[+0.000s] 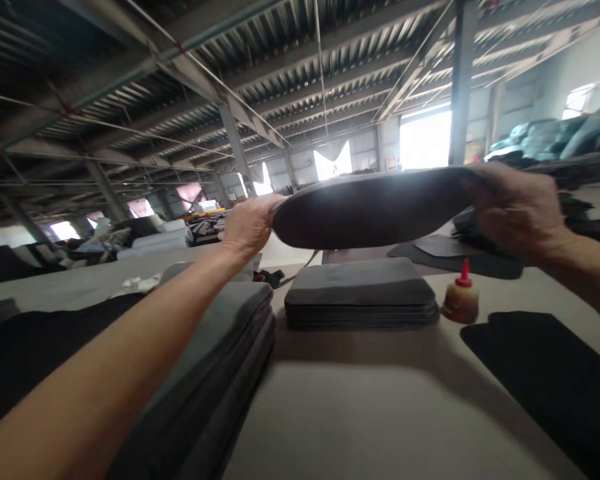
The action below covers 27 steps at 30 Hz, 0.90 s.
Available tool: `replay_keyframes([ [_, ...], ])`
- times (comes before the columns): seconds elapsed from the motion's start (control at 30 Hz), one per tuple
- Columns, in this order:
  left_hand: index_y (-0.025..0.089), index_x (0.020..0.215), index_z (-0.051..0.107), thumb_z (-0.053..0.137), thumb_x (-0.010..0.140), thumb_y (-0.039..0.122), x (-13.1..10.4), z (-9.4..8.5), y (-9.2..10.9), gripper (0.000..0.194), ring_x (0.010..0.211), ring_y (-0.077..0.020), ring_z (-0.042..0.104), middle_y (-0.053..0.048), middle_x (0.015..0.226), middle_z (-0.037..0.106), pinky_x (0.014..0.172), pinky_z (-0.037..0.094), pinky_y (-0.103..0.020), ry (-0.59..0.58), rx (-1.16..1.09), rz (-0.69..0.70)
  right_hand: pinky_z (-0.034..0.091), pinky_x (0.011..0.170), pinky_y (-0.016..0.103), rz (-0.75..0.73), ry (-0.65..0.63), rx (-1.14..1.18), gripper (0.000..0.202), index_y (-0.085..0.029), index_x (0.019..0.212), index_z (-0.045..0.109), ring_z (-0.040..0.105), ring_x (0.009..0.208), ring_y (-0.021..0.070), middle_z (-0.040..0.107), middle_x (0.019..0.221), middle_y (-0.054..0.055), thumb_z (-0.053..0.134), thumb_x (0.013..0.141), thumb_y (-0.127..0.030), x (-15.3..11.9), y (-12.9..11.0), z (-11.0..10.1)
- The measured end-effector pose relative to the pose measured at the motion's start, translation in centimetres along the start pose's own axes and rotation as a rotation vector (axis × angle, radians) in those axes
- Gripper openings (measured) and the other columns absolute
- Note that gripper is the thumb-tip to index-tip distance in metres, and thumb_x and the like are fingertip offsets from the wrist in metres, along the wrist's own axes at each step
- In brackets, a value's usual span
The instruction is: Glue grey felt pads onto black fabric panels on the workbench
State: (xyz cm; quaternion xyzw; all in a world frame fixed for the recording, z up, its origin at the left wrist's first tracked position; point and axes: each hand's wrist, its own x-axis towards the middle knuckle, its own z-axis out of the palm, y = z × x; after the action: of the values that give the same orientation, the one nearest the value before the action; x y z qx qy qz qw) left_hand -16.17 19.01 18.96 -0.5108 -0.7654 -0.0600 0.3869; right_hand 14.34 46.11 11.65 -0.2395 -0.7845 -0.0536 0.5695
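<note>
A dark grey sheet with rounded corners (370,210) is held up in the air between my hands, sagging a little in the middle. My left hand (250,225) is closed on its left edge, and my right hand (520,207) grips its right edge. Below the sheet lies a neat stack of similar grey rounded pieces (360,283) on the table, apart from it. Right of that stack stands a small bottle (461,300) of amber-brown liquid with a red pointed nozzle. My right fingers are partly blurred and hidden by the sheet.
A taller pile of grey sheets (230,333) stands at my left. Dark flat pieces (545,373) lie on the right of the table, and a pale panel (360,420) is closest to me. Rolls of material (155,241) and bagged bundles (540,139) are farther back.
</note>
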Motion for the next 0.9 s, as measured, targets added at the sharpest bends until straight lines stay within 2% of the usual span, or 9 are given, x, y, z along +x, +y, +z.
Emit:
replay_keyframes([
  [0.03,0.017,0.137,0.055,0.03,0.11,0.032,0.0,1.7,0.2,0.04,0.127,-0.027,0.056,-0.009,0.13,0.063,0.105,0.042,-0.045,-0.013,0.007,-0.015,0.046,0.093,0.038,-0.041,0.011,-0.014,0.052,-0.006,0.134,0.063,0.064,0.112,0.0264,0.069,0.119,0.016,0.038,0.109,-0.044,-0.8,0.4,1.3],
  [0.1,0.02,0.134,0.057,0.046,0.105,0.027,-0.9,5.9,1.0,0.032,0.124,-0.026,0.058,-0.01,0.132,0.063,0.106,0.046,-0.048,-0.092,0.02,-0.044,0.047,0.1,0.035,-0.136,-0.075,-0.03,0.044,-0.01,0.137,0.063,0.062,0.12,0.0261,0.065,0.13,0.017,0.038,0.11,-0.035,-3.3,1.6,4.5],
  [0.17,0.018,0.124,0.063,0.059,0.1,0.033,-2.7,10.6,2.4,0.029,0.118,-0.0257,0.062,-0.009,0.126,0.065,0.102,0.051,-0.05,-0.224,0.027,-0.062,0.048,0.103,0.04,-0.199,-0.302,-0.067,0.044,-0.01,0.138,0.062,0.06,0.126,0.0294,0.061,0.137,0.02,0.033,0.108,-0.024,-6.7,3.0,8.0],
  [0.23,0.017,0.113,0.067,0.063,0.098,0.034,-4.9,14.9,3.9,0.023,0.109,-0.0233,0.065,-0.008,0.117,0.068,0.097,0.055,-0.047,-0.359,0.032,-0.092,0.051,0.103,0.04,-0.232,-0.434,-0.072,0.045,-0.013,0.131,0.068,0.063,0.123,0.0287,0.065,0.133,0.017,0.035,0.1,-0.01,-10.3,4.1,11.3],
  [0.3,0.016,0.111,0.067,0.064,0.097,0.035,-6.9,18.3,5.0,0.024,0.106,-0.0224,0.066,-0.008,0.115,0.068,0.092,0.057,-0.045,-0.458,0.03,-0.126,0.054,0.101,0.039,-0.257,-0.552,-0.077,0.05,-0.018,0.124,0.072,0.066,0.118,0.0263,0.07,0.127,0.011,0.037,0.092,-0.003,-13.3,4.9,13.7],
  [0.37,0.016,0.114,0.066,0.064,0.097,0.035,-8.3,20.6,5.3,0.026,0.105,-0.0224,0.066,-0.008,0.116,0.067,0.091,0.058,-0.044,-0.514,0.021,-0.146,0.056,0.099,0.038,-0.254,-0.604,-0.086,0.054,-0.018,0.126,0.071,0.068,0.115,0.0254,0.069,0.128,0.01,0.036,0.089,-0.001,-15.1,5.2,15.1],
  [0.53,0.018,0.126,0.062,0.062,0.098,0.036,-9.4,22.6,4.2,0.033,0.115,-0.0249,0.063,-0.011,0.13,0.062,0.097,0.056,-0.048,-0.532,-0.015,-0.147,0.056,0.101,0.042,-0.268,-0.656,-0.061,0.059,-0.017,0.135,0.067,0.066,0.118,0.0278,0.066,0.132,0.014,0.037,0.087,0.0,-15.7,5.1,15.1],
  [0.73,0.02,0.136,0.056,0.061,0.098,0.036,-10.3,23.1,3.9,0.041,0.125,-0.0282,0.058,-0.012,0.142,0.056,0.104,0.052,-0.052,-0.52,-0.055,-0.148,0.052,0.107,0.044,-0.344,-0.699,-0.078,0.061,-0.012,0.138,0.063,0.06,0.127,0.03,0.06,0.139,0.017,0.038,0.085,0.003,-16.0,4.7,13.9],
  [0.9,0.02,0.136,0.056,0.061,0.098,0.038,-10.2,23.1,4.0,0.042,0.126,-0.0284,0.058,-0.013,0.141,0.056,0.104,0.051,-0.053,-0.539,-0.047,-0.163,0.051,0.109,0.045,-0.315,-0.721,-0.072,0.061,-0.011,0.138,0.062,0.058,0.13,0.0309,0.058,0.141,0.02,0.041,0.083,0.004,-16.3,4.1,14.3],
])
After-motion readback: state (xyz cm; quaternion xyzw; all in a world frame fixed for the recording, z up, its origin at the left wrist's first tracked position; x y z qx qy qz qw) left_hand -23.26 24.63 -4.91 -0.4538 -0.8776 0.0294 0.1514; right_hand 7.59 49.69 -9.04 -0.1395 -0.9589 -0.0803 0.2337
